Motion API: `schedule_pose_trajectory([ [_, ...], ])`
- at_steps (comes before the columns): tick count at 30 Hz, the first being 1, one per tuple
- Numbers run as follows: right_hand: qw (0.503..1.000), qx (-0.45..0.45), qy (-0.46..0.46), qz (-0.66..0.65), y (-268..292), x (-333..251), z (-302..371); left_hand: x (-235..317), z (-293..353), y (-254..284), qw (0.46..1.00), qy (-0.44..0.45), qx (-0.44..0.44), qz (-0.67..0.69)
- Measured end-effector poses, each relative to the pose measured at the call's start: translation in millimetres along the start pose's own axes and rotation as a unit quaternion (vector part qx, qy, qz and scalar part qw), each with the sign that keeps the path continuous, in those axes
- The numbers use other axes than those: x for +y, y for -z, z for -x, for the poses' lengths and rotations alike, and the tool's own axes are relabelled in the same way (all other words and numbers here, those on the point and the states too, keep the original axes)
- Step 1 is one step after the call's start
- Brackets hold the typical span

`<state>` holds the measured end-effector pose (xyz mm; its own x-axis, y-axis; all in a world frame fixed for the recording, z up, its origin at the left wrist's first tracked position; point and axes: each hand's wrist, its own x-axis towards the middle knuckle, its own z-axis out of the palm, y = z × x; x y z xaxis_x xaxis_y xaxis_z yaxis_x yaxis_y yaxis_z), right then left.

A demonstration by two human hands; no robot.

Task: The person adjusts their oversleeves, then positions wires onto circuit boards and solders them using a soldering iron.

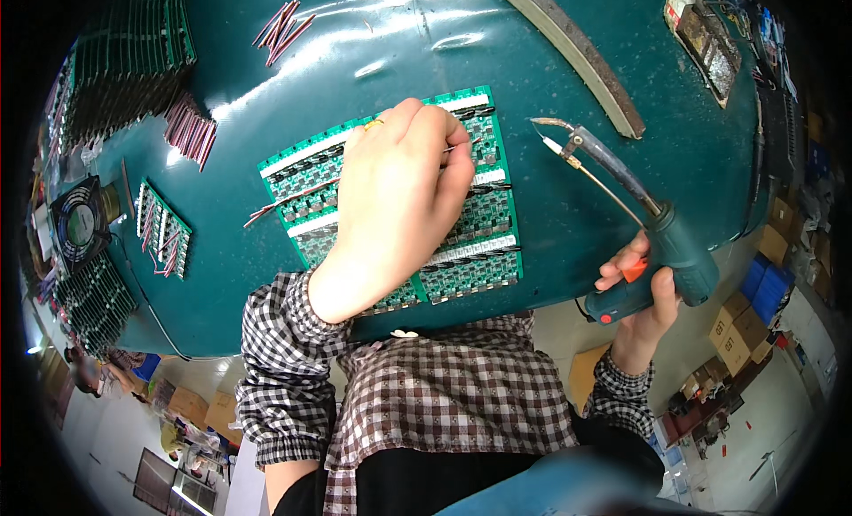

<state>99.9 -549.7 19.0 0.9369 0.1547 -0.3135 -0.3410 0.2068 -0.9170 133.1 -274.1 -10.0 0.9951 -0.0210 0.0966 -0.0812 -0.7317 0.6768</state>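
My left hand (399,183) is closed over a panel of green circuit boards (475,254), with white strips and rows of black wires. Its fingertips pinch a thin wire (461,146) whose end shows to their right. From beneath the hand's other side, a dark red wire (293,201) runs past the panel's left edge; whether both are one wire I cannot tell. My right hand (648,285) grips the dark green handle of a soldering gun (688,259), fingers by its orange trigger. The gun's bent tip (546,121) and white-ended feed tube (577,164) hang right of the panel, apart from it.
Tall stacked circuit boards (133,63) stand at the far left, beside a wire bundle (189,133). More wires (282,32) lie at the back. A small wired board (162,228) and a fan (80,221) are at left. A curved bar (577,50) crosses the back right.
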Motion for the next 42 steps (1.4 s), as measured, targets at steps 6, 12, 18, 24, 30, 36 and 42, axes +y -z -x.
schedule_pose_trajectory([
  [6,1.0,-0.009,-0.003,-0.011,-3.3,-0.3,-0.8,0.9,-3.9,3.7,0.999,0.022,-0.015,0.042],
  [12,1.0,-0.015,-0.019,0.012,-7.3,-1.3,-1.0,3.3,-2.2,3.0,1.0,0.021,-0.012,0.015],
  [18,0.999,0.01,-0.039,0.021,-10.4,-3.0,-0.8,5.0,-0.8,0.9,1.0,0.0,-0.002,-0.025],
  [24,0.997,0.02,-0.037,0.062,-13.3,-2.8,-2.2,6.3,-2.8,1.9,0.999,-0.011,-0.008,-0.04],
  [30,0.998,0.023,-0.042,0.052,-14.4,-4.5,-2.5,5.0,-2.1,0.2,0.999,-0.007,-0.004,-0.047],
  [36,0.998,0.024,-0.048,0.043,-13.6,-6.1,-2.4,5.7,-0.2,-3.5,0.999,0.002,0.005,-0.043],
  [42,0.997,0.017,-0.04,0.06,-12.7,-1.4,-2.0,5.5,2.6,-5.8,0.998,-0.015,0.015,-0.056],
])
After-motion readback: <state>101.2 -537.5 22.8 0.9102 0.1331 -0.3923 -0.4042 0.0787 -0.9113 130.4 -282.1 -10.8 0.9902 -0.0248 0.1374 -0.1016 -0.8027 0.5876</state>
